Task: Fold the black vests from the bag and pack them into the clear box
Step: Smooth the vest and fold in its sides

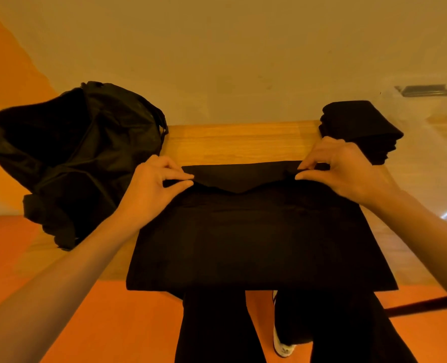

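A: In the head view, where is the vest (256,239)?
B: Spread on the table (238,142), its far edge running left to right, near hem over the table's edge.
A: The hands?
B: The left hand (154,184) and right hand (342,169) each pinch a far corner, equally near; the fold likely comes toward the person.

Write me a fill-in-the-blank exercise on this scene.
1. The left hand and right hand pinch the ___ edge of the spread black fabric vest.
2. The crumpled black fabric bag lies to that vest's ___.
3. The stack of folded black vests lies to its ___.
Answers: far; left; right.
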The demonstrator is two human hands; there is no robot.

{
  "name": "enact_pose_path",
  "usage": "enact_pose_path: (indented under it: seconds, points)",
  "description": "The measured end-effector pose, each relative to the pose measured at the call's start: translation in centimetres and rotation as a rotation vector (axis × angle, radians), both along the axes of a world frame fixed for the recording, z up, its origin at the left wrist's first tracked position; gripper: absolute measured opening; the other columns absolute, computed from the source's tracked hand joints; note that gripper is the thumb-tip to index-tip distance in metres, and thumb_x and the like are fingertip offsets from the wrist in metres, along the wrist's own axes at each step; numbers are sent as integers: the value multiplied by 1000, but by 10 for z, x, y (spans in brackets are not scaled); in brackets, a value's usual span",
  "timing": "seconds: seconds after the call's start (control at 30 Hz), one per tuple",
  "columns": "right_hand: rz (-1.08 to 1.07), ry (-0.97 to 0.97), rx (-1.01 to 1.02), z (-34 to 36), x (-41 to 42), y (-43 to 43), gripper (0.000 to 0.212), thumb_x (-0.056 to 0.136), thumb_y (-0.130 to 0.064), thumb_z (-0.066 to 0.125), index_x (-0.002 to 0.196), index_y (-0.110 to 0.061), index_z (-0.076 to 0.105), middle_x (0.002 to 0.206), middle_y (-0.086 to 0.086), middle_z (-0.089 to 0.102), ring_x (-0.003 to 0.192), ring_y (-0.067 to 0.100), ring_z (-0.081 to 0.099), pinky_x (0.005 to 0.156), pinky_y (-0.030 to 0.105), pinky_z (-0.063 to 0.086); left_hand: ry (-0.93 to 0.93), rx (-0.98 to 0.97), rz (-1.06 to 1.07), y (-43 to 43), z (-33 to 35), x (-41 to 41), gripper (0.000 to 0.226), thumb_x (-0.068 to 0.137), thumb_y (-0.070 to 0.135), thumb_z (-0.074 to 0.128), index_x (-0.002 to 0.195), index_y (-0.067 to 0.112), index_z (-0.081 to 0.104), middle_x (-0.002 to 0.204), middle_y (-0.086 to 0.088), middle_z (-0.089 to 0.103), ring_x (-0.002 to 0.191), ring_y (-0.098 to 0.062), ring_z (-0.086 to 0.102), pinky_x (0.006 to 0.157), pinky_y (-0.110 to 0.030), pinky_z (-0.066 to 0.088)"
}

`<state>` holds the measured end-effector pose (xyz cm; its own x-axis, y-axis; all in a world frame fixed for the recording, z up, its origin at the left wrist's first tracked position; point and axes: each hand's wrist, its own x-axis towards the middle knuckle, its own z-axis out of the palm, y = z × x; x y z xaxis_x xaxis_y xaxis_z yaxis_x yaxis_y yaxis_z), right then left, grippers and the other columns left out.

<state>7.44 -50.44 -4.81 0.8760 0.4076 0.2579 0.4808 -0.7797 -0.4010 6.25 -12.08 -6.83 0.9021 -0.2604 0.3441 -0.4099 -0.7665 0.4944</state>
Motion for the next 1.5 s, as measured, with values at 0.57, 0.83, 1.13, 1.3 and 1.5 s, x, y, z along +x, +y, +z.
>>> enact_pose_path:
  seconds: [0.57, 0.83, 1.13, 1.3, 1.5]
  points:
    - [128, -39, -271, -23, -31, -10, 40, 88, -53, 55, 107, -26, 78, 96, -10, 64, 92, 7, 51, 79, 32, 39, -121, 334, -101, 10, -27, -26, 26, 91, 45, 66, 104, 27, 80, 113, 11, 67, 106, -15, 51, 89, -34, 34]
    - [-181, 119, -299, -19, 4, 79, 68, 105, -56, 19, 161, -19, 14, 168, 6, 14, 156, 22, 8, 125, 41, 10, 162, 279, -32, -75, -10, 8, 56, 107, 47, 37, 158, 25, 32, 169, -3, 16, 156, -22, 10, 125, -37, 5]
    - [-290, 273, -415, -60, 14, 49, 80, 95, -65, -6, 160, -19, -8, 169, 2, -12, 153, 14, -17, 126, 42, -7, 270, 616, 101, -60, -47, 11, 79, 94, 75, 1, 158, 32, -16, 168, 0, -21, 153, -15, -24, 127, -41, -6]
    - [-334, 259, -439, -62, 13, 37, 83, 91, -65, -9, 160, -19, -9, 169, 2, -12, 153, 14, -17, 124, 39, -10, 314, 565, 120, -57, -44, 10, 77, 92, 74, -5, 158, 35, -13, 167, 5, -22, 151, -11, -26, 126, -39, -10]
    - [-275, 122, -449, -46, 4, 71, 78, 97, -63, -11, 159, -16, -11, 167, 5, -14, 153, 19, -18, 124, 41, -13, 156, 466, 78, -90, -33, -1, 69, 104, 58, 1, 161, 22, -10, 169, -4, -17, 154, -18, -21, 127, -39, -8]
